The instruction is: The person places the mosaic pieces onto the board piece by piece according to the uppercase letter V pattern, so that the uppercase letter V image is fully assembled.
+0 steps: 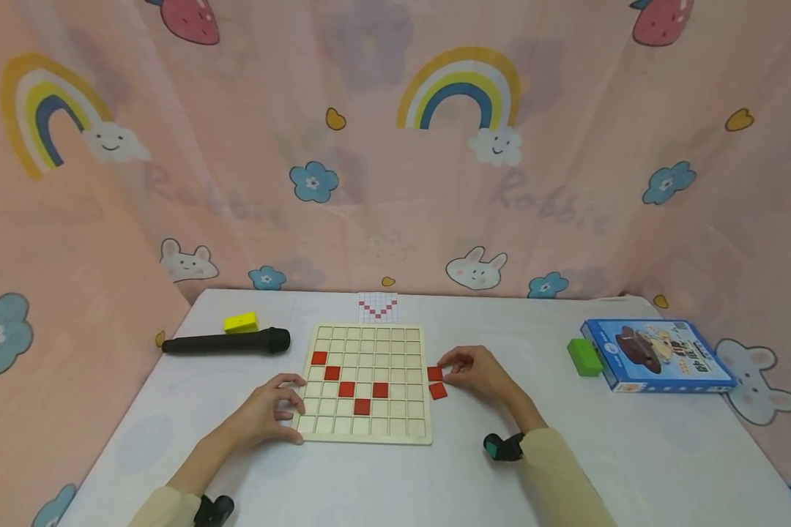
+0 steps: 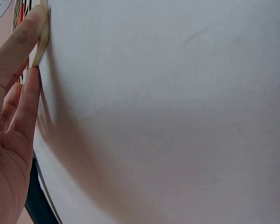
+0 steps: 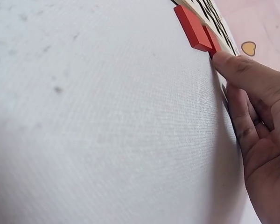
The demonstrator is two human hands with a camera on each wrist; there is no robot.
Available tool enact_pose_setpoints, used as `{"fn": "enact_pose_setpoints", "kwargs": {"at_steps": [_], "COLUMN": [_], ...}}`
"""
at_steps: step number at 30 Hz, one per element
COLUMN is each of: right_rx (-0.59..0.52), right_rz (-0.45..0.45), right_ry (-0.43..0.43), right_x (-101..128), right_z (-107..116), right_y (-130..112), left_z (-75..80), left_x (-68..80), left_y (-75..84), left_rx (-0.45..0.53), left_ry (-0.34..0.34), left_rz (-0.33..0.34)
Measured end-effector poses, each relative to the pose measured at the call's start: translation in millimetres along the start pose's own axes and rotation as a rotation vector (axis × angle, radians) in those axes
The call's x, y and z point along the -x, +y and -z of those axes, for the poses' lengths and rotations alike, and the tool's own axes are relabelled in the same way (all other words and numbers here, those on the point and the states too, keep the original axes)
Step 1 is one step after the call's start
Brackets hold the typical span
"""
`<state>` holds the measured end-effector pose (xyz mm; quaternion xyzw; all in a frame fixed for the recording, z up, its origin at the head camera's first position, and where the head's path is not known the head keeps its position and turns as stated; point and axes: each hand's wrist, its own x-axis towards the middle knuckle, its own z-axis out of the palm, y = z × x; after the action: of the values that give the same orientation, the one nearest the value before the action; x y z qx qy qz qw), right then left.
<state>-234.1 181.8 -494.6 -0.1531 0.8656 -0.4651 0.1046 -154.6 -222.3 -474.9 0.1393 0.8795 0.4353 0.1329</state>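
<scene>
A pale wooden grid board (image 1: pixel 409 425) lies on the white table, with several red square tiles (image 1: pixel 346 389) set in its cells in a slanting V shape. My left hand (image 1: pixel 264 412) holds the board's lower left corner, fingers along the left edge and thumb at the corner. Just off the right edge, my right hand (image 1: pixel 483 375) pinches a red tile (image 1: pixel 434 374) between thumb and fingertips. Closer to me lies another loose red tile (image 1: pixel 438 391). In the right wrist view, the thumb touches the farther tile (image 3: pixel 212 41), partly hidden behind the nearer one (image 3: pixel 192 28).
A pattern card (image 1: pixel 378 308) with a red V lies behind the board. To the left are a black microphone (image 1: pixel 227 342) and a yellow block (image 1: pixel 240 323). A green block (image 1: pixel 584 357) touches a blue box (image 1: pixel 659 356) on the right. A patterned pink curtain stands behind.
</scene>
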Motion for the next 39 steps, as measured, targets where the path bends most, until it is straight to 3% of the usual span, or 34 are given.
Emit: {"fn": "enact_pose_setpoints", "kwargs": {"at_steps": [15, 26, 39], "right_rx": [-0.069, -0.181, -0.188], "right_rz": [-0.007, 0.034, -0.012], "right_ry": [0.145, 0.163, 0.194], "right_x": [11, 13, 17], "right_z": [-5, -6, -6], "right_y": [6, 8, 3], "left_z": [-2.5, -3.2, -0.7], "left_x": [-0.6, -0.4, 0.7], "left_y": [-1.0, -3.1, 1.5], "left_rx": [0.004, -0.004, 0.023], "left_ry": [-0.003, 0.016, 0.006], "left_rz": [-0.002, 0.039, 0.03]}}
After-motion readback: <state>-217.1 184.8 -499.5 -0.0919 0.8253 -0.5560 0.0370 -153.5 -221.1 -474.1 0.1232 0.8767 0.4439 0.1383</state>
